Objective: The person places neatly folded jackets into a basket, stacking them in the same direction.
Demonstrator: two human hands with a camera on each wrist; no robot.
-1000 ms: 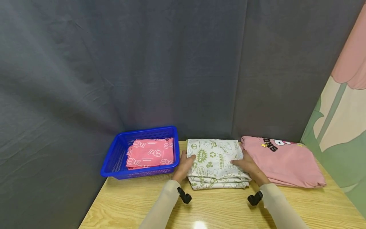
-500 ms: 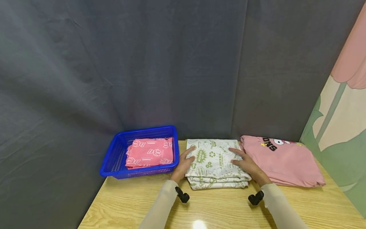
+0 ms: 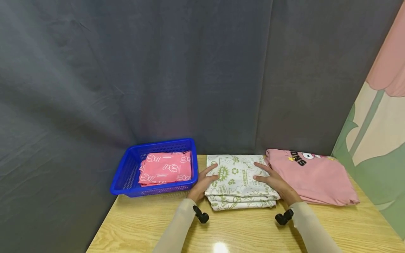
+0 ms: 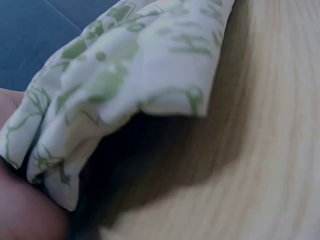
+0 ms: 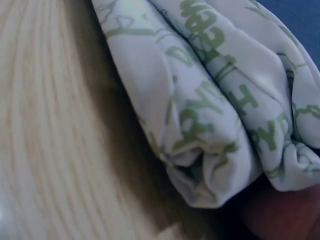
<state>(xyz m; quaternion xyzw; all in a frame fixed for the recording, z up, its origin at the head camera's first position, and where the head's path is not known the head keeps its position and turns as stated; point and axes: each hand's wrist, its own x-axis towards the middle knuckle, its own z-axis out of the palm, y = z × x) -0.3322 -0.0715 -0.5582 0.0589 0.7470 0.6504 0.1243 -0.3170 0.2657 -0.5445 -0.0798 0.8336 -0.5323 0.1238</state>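
A thick folded white cloth (image 3: pixel 238 181) with green print lies at the middle of the table's far side. My left hand (image 3: pixel 201 183) holds its left side, thumb and a finger on top and the other fingers hidden. At the opposite side my right hand (image 3: pixel 273 181) grips it the same way. In the left wrist view the cloth's layers (image 4: pixel 115 75) stand up from the wood over a dark gap, with part of the hand (image 4: pixel 27 210) at the lower left. The right wrist view shows rolled-looking folds (image 5: pixel 200 125) and a blurred bit of the hand (image 5: pixel 285 212) beneath them.
A blue plastic basket (image 3: pixel 121 175) with a folded pink cloth (image 3: pixel 167 168) in it stands left of my left hand, partly past the table's edge. Right of the white cloth lies a folded pink garment (image 3: pixel 322 181). A dark grey curtain (image 3: pixel 196 77) hangs behind the wooden table (image 3: pixel 246 232).
A finger of each hand has come up onto the top of the white cloth beside the thumb. The cloth has hardly moved; basket and pink garment are as before.
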